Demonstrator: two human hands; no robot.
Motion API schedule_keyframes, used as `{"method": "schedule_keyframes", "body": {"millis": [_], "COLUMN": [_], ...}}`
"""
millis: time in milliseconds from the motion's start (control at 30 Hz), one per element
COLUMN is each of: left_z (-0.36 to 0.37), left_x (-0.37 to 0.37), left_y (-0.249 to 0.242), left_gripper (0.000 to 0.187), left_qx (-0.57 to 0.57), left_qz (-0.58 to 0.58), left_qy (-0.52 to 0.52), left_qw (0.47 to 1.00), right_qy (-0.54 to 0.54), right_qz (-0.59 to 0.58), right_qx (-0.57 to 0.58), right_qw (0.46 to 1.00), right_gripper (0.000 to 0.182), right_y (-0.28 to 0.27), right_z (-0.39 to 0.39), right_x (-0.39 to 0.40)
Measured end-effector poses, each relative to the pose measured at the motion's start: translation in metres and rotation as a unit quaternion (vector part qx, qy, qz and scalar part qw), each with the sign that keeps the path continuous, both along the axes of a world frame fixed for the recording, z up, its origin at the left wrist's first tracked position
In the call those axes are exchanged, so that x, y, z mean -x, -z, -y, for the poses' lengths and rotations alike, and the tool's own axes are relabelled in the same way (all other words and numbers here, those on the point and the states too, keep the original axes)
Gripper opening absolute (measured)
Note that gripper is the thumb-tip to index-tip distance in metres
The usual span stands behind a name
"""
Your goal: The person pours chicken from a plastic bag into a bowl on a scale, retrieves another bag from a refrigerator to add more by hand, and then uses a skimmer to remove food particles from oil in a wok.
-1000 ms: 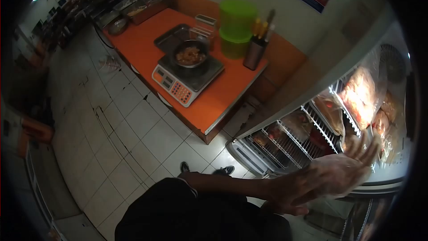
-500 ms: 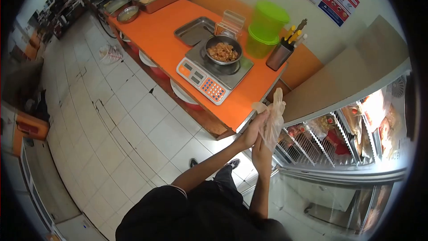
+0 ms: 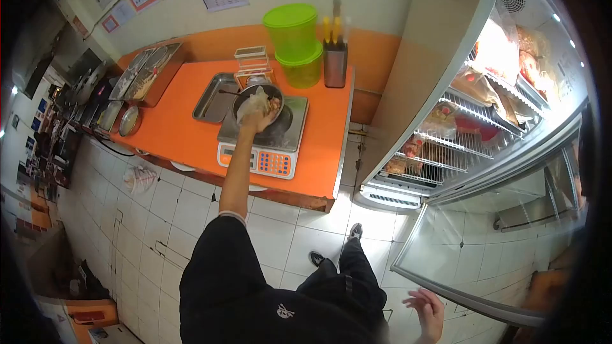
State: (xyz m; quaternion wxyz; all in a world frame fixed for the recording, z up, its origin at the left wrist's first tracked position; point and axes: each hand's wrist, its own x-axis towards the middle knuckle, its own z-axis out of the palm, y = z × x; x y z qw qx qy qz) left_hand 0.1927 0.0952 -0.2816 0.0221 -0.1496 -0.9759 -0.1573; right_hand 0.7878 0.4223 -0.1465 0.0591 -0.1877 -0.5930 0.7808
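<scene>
My left hand (image 3: 256,120) reaches out over the dark pan (image 3: 240,103) on the scale, its fingers closed around a crumpled piece of thin clear plastic (image 3: 257,100). The plastic covers much of the pan's inside, and some browned-orange food pieces (image 3: 275,103) show at the right of it. Under the pan is the digital scale (image 3: 274,163), with its metal plate and blue and orange keys. Low at the right, my right hand (image 3: 426,306) is bare, fingers apart, near the open glass fridge door (image 3: 446,261).
On the orange counter (image 3: 178,109) are a metal tray (image 3: 209,103), a small rack (image 3: 251,62), stacked green tubs (image 3: 293,44) and a knife block (image 3: 335,64). Food containers (image 3: 150,71) line its left end. At right stands an open fridge (image 3: 440,76) with packed shelves.
My view has swung left. My left hand has carried the plastic from beside the fridge to over the pan, while my right hand has parted from it and dropped low to the right.
</scene>
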Motion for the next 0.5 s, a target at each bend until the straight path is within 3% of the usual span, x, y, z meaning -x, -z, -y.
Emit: {"method": "schedule_keyframes", "body": {"millis": [67, 100, 133, 167, 233, 267, 333, 367, 400, 433, 467, 500], "left_z": [-0.003, -0.003, -0.002, 0.001, 0.007, 0.006, 0.001, 0.000, 0.001, 0.011, 0.018, 0.025], "left_x": [-0.013, -0.015, -0.020, -0.023, -0.039, -0.056, -0.107, -0.139, -0.174, -0.207, -0.246, -0.289], "left_y": [-0.009, -0.010, -0.008, 0.004, 0.038, 0.039, 0.031, 0.030, 0.034, 0.075, 0.113, 0.155], "left_gripper": [0.063, 0.064, 0.066, 0.066, 0.066, 0.064, 0.061, 0.061, 0.061, 0.061, 0.061, 0.059], "left_qx": [0.029, 0.030, 0.030, 0.042, 0.061, 0.024, -0.047, -0.085, -0.124, -0.115, -0.138, -0.097], "left_qz": [0.063, 0.120, 0.177, 0.067, -0.159, -0.185, -0.238, -0.204, -0.174, -0.173, -0.074, -0.106], "left_qy": [-0.004, 0.000, 0.002, 0.009, 0.024, 0.032, 0.047, 0.054, 0.056, 0.042, -0.038, -0.047], "left_qw": [0.998, 0.992, 0.984, 0.997, 0.985, 0.982, 0.969, 0.974, 0.975, 0.977, 0.987, 0.989], "right_qy": [0.062, 0.161, 0.276, 0.383, 0.615, 0.648, 0.695, 0.711, 0.689, 0.656, 0.621, 0.629], "right_qz": [0.149, 0.175, 0.080, 0.076, 0.193, 0.209, 0.059, -0.015, -0.005, -0.003, -0.002, -0.069], "right_qx": [-0.017, -0.023, 0.065, 0.054, -0.034, -0.109, -0.107, -0.103, -0.127, -0.149, -0.171, -0.126], "right_qw": [0.987, 0.971, 0.956, 0.919, 0.764, 0.724, 0.709, 0.696, 0.713, 0.740, 0.765, 0.764], "right_gripper": [0.071, 0.061, 0.025, 0.022, 0.031, 0.038, 0.040, 0.041, 0.040, 0.039, 0.038, 0.035], "right_y": [0.028, 0.048, 0.085, 0.118, 0.153, 0.153, 0.195, 0.218, 0.239, 0.255, 0.269, 0.255], "right_z": [-0.035, -0.049, -0.073, -0.098, -0.140, -0.154, -0.218, -0.244, -0.260, -0.283, -0.304, -0.281], "right_x": [-0.048, -0.073, -0.101, -0.132, -0.161, -0.160, -0.181, -0.200, -0.225, -0.222, -0.218, -0.202]}}
